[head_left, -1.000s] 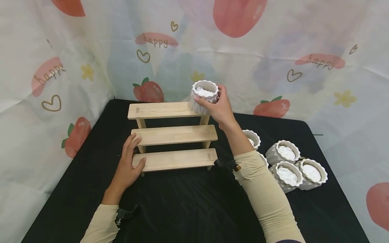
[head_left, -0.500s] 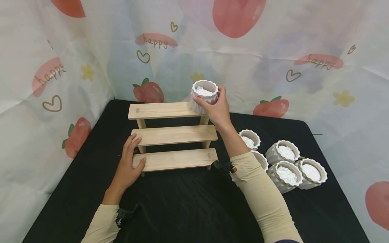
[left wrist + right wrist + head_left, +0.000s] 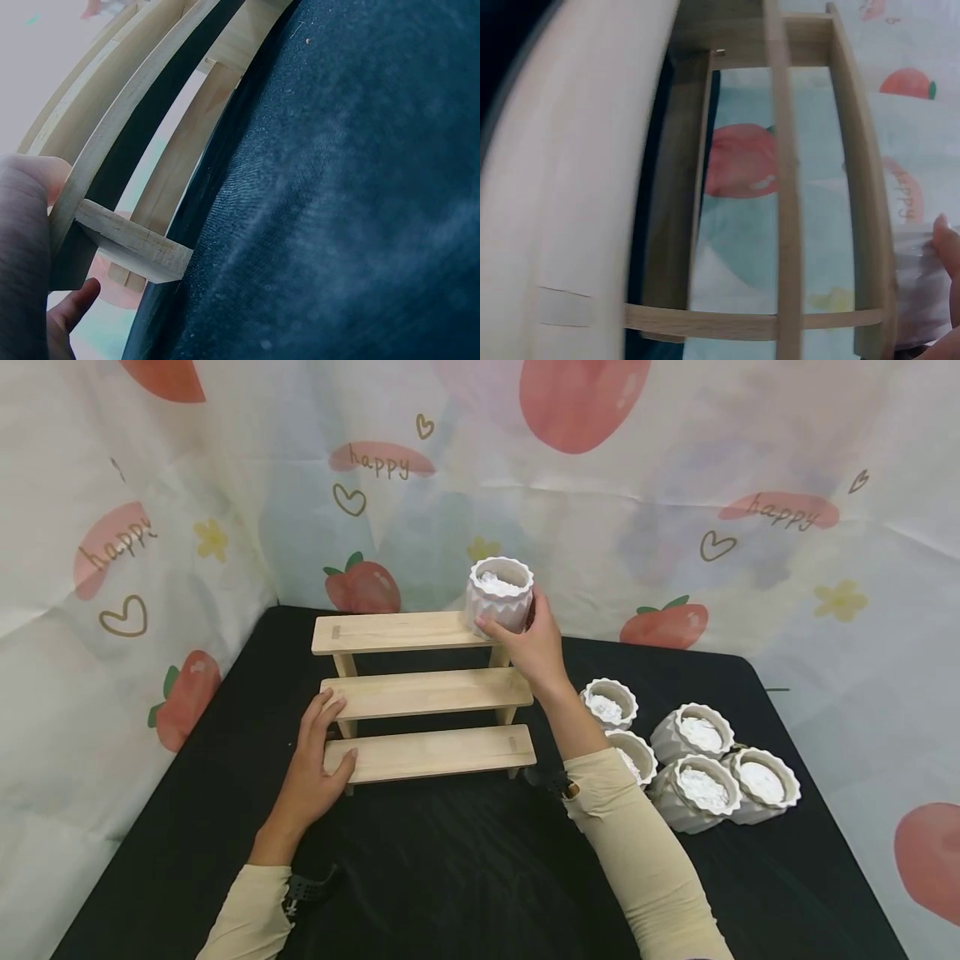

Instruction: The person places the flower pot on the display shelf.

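Note:
A three-tier wooden stand (image 3: pixel 427 693) stands on the black tabletop. At the right end of its top shelf is a white ribbed pot (image 3: pixel 495 602) with a scalloped rim and white filling inside. My right hand (image 3: pixel 538 647) holds this pot from the right, thumb across its lower front and fingers round the side. In the right wrist view, the pot (image 3: pixel 919 292) shows only partly beside the fingers. My left hand (image 3: pixel 315 768) grips the stand's left end, its thumb on the bottom shelf and its fingers at the middle one. In the left wrist view, the thumb (image 3: pixel 56 172) laps over a shelf edge.
Several more white pots (image 3: pixel 701 727) with white filling are grouped on the right of the black table (image 3: pixel 450 877), close beside my right sleeve (image 3: pixel 637 843). A printed cloth backdrop (image 3: pixel 585 518) rises behind and on the left of the table.
My right hand has slid slightly lower on the pot, its thumb now nearer the base. The pot stays at the same end of the shelf. My left hand holds its place.

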`<state>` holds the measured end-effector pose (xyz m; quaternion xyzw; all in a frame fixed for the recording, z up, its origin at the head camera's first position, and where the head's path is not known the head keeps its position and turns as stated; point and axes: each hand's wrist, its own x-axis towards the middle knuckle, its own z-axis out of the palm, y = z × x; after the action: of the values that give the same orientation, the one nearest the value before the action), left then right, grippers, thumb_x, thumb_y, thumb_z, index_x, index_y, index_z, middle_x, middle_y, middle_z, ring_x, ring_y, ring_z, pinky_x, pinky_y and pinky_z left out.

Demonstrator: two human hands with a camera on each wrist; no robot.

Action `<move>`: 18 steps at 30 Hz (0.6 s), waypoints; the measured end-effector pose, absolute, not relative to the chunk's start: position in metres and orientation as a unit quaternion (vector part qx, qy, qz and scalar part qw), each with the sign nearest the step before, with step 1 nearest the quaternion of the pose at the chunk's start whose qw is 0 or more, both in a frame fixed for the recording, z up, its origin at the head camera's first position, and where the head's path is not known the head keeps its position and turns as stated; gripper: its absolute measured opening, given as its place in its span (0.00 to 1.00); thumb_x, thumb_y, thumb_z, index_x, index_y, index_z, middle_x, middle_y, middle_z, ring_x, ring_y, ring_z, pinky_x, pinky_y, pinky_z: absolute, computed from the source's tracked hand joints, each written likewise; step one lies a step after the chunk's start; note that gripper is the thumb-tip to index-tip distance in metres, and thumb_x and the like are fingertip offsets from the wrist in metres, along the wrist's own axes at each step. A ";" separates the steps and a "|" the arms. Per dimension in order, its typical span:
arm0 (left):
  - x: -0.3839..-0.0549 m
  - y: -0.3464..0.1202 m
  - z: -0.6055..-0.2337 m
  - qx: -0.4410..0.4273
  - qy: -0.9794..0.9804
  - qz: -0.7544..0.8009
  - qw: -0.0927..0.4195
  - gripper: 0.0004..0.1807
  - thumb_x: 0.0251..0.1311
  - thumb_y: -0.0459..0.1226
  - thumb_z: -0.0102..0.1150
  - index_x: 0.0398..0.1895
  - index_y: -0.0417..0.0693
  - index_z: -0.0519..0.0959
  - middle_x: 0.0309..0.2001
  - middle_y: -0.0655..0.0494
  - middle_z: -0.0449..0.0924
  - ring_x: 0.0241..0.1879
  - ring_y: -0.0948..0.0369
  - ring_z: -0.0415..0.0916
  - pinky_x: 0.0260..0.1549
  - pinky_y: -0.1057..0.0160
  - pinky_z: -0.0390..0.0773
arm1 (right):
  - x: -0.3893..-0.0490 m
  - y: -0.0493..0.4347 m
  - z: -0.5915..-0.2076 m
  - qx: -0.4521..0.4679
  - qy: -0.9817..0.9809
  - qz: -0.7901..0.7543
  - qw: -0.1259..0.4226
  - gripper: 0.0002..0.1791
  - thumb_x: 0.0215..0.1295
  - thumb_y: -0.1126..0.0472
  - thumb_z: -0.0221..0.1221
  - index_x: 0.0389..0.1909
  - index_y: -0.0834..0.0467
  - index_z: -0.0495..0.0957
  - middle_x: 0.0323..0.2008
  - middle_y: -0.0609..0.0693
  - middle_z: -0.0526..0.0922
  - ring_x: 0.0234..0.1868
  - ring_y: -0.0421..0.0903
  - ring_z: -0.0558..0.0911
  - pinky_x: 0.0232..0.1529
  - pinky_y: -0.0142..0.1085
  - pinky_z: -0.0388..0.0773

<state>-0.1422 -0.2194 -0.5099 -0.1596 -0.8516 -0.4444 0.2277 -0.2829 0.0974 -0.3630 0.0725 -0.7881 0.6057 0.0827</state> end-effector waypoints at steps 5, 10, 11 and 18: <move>-0.142 -0.218 -0.511 -0.161 -0.850 -0.450 0.221 0.45 0.59 0.27 0.64 0.80 0.52 0.59 0.82 0.52 0.45 0.79 0.47 0.45 0.68 0.38 0.55 | -0.274 0.106 -0.374 0.079 -0.794 0.596 0.094 0.51 0.58 0.54 0.77 0.79 0.57 0.60 0.73 0.53 0.69 0.73 0.45 0.66 0.70 0.36 0.60; -0.142 -0.218 -0.510 -0.161 -0.849 -0.450 0.223 0.46 0.59 0.26 0.65 0.80 0.52 0.59 0.82 0.52 0.45 0.78 0.47 0.46 0.68 0.38 0.54 | -0.266 0.119 -0.383 0.069 -0.804 0.583 0.095 0.55 0.58 0.53 0.77 0.81 0.58 0.56 0.76 0.54 0.65 0.75 0.46 0.63 0.71 0.34 0.58; -0.142 -0.218 -0.510 -0.162 -0.849 -0.451 0.224 0.45 0.59 0.26 0.65 0.80 0.52 0.60 0.82 0.52 0.46 0.78 0.47 0.46 0.68 0.38 0.54 | -0.264 0.122 -0.384 0.068 -0.806 0.580 0.094 0.56 0.58 0.52 0.77 0.81 0.59 0.55 0.76 0.55 0.64 0.76 0.47 0.63 0.71 0.34 0.58; -0.143 -0.219 -0.510 -0.167 -0.846 -0.452 0.229 0.46 0.58 0.25 0.64 0.80 0.51 0.60 0.82 0.52 0.46 0.78 0.47 0.47 0.69 0.39 0.54 | -0.250 0.150 -0.386 0.077 -0.827 0.551 0.079 0.50 0.61 0.54 0.75 0.78 0.62 0.59 0.74 0.57 0.67 0.74 0.52 0.66 0.71 0.39 0.61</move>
<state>-0.1425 -0.2191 -0.5099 -0.1666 -0.8460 -0.4515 0.2295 -0.2500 0.1498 -0.3862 0.0767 -0.8271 0.5511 0.0789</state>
